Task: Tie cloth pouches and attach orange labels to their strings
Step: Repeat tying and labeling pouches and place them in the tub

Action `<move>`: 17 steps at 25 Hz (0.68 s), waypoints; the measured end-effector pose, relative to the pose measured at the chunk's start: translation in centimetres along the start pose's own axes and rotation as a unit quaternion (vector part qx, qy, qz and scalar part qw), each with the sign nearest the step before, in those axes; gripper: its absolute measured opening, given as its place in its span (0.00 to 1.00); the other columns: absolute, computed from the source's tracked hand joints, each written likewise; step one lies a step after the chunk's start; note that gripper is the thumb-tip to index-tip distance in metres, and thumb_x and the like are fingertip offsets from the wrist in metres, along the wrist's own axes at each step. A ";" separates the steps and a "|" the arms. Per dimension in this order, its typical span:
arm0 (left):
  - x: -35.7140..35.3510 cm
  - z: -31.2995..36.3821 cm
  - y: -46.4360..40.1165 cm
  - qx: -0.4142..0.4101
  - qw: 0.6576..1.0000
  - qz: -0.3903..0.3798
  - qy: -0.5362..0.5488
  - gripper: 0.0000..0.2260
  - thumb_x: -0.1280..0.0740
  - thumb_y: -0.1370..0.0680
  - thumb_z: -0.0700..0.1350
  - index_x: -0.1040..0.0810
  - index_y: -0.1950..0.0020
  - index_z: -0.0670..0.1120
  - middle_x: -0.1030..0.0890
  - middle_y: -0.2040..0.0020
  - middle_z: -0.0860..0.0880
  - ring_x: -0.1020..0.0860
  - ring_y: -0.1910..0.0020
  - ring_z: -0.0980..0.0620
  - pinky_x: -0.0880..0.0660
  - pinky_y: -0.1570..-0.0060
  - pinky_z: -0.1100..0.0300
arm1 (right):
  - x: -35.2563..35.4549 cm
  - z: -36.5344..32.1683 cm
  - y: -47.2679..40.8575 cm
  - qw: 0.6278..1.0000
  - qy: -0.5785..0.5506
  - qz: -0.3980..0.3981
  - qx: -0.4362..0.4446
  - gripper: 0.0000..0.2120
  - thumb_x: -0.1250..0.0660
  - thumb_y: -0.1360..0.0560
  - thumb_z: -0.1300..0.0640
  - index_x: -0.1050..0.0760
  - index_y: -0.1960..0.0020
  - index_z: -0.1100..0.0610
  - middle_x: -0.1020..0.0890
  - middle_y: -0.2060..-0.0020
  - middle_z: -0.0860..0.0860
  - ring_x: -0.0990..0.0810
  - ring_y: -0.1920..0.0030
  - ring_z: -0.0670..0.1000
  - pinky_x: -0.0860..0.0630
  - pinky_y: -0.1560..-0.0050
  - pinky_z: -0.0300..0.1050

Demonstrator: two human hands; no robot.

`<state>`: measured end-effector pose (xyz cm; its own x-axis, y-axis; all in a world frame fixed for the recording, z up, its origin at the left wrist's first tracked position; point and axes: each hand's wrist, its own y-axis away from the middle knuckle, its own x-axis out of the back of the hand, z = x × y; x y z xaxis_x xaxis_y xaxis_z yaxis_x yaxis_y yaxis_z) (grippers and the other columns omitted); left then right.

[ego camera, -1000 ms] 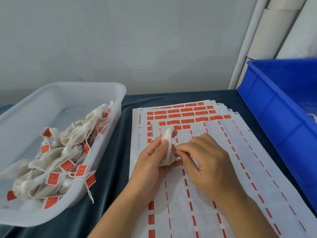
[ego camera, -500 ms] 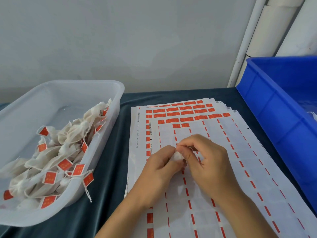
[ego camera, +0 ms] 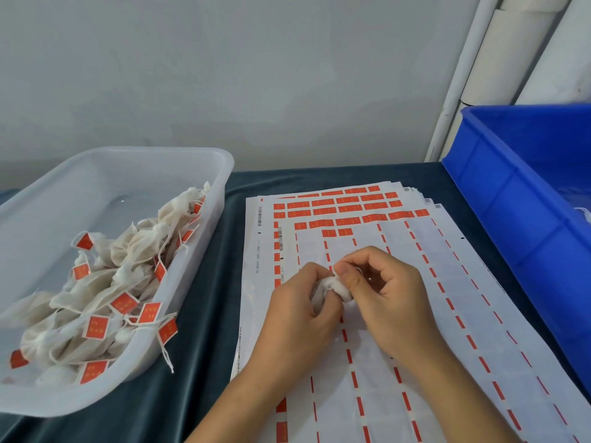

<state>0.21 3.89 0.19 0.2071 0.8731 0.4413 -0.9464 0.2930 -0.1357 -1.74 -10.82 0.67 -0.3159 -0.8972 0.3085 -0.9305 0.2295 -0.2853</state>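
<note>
- Both hands grasp one cloth pouch (ego camera: pixel 332 286): left hand (ego camera: pixel 297 318) bunches its body, right hand (ego camera: pixel 383 295) pinches its neck (string barely visible), above the label sheets (ego camera: pixel 415 314).
- Step, I judge: tying; next, peel an orange label (ego camera: pixel 347 221) at twelve o'clock.

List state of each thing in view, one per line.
Left hand: grips the cloth pouch.
Right hand: pinches the pouch's top.
Cloth pouch: bunched between both hands, no label visible.
Clear bin: part full of labelled pouches.
Label sheets: stacked, mostly peeled, orange labels left along the far rows.
Blue crate: open, contents mostly out of view.
</note>
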 end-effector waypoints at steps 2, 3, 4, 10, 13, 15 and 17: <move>-0.1 0.0 0.0 -0.003 1.000 0.006 -0.003 0.06 0.34 0.16 0.48 0.21 0.51 0.58 0.18 0.56 0.59 0.19 0.57 0.54 0.23 0.61 0.67 | 0.1 0.1 -0.1 0.999 -0.037 0.006 -0.030 0.06 0.32 0.25 0.42 0.18 0.53 0.42 0.16 0.58 0.36 0.17 0.52 0.40 0.22 0.58 0.28; -0.1 0.1 0.0 -0.008 1.000 0.008 -0.001 0.06 0.34 0.16 0.48 0.21 0.51 0.58 0.18 0.55 0.59 0.19 0.56 0.55 0.23 0.60 0.67 | 0.2 0.1 -0.2 0.997 -0.061 0.005 -0.047 0.05 0.31 0.25 0.44 0.17 0.54 0.43 0.15 0.58 0.37 0.16 0.53 0.41 0.21 0.59 0.29; 0.0 0.2 0.0 -0.014 1.000 0.011 0.007 0.07 0.34 0.16 0.49 0.21 0.51 0.59 0.17 0.55 0.60 0.19 0.55 0.56 0.24 0.60 0.68 | 0.3 0.1 -0.2 0.994 -0.089 -0.001 -0.063 0.05 0.30 0.25 0.45 0.17 0.53 0.44 0.14 0.59 0.39 0.15 0.55 0.42 0.20 0.60 0.31; 0.1 0.4 0.0 0.010 0.992 0.057 0.113 0.05 0.32 0.16 0.49 0.20 0.52 0.58 0.15 0.55 0.55 0.15 0.52 0.51 0.17 0.52 0.58 | -0.1 0.0 -0.2 0.991 -0.107 -0.040 -0.074 0.02 0.28 0.22 0.53 0.16 0.51 0.49 0.14 0.59 0.44 0.14 0.57 0.46 0.18 0.60 0.36; 0.2 0.2 -0.3 0.032 0.986 0.068 0.150 0.04 0.31 0.16 0.48 0.18 0.49 0.53 0.14 0.53 0.53 0.14 0.51 0.51 0.17 0.53 0.60 | -0.2 0.1 -0.1 0.996 -0.059 -0.051 -0.047 0.02 0.29 0.21 0.52 0.17 0.51 0.48 0.14 0.60 0.41 0.15 0.56 0.44 0.18 0.58 0.36; 0.4 0.1 -0.6 0.043 0.981 0.068 0.179 0.04 0.31 0.17 0.47 0.17 0.49 0.50 0.13 0.54 0.51 0.14 0.52 0.51 0.18 0.56 0.64 | -0.3 0.1 0.0 0.996 -0.042 -0.063 -0.037 0.03 0.30 0.21 0.52 0.17 0.50 0.46 0.14 0.58 0.40 0.14 0.55 0.44 0.18 0.55 0.37; 0.6 0.2 -0.7 0.052 0.978 0.069 0.190 0.04 0.31 0.17 0.46 0.16 0.50 0.49 0.13 0.54 0.51 0.13 0.53 0.52 0.19 0.57 0.67 | -0.5 0.0 0.2 0.997 -0.019 -0.068 -0.019 0.04 0.32 0.21 0.49 0.18 0.49 0.44 0.15 0.57 0.37 0.15 0.54 0.40 0.19 0.54 0.32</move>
<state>0.92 4.11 0.74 0.1341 0.9892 0.0599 -0.9879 0.1382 -0.0708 -1.72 -10.34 0.43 -0.1797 -0.9343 0.3079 -0.9708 0.1178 -0.2090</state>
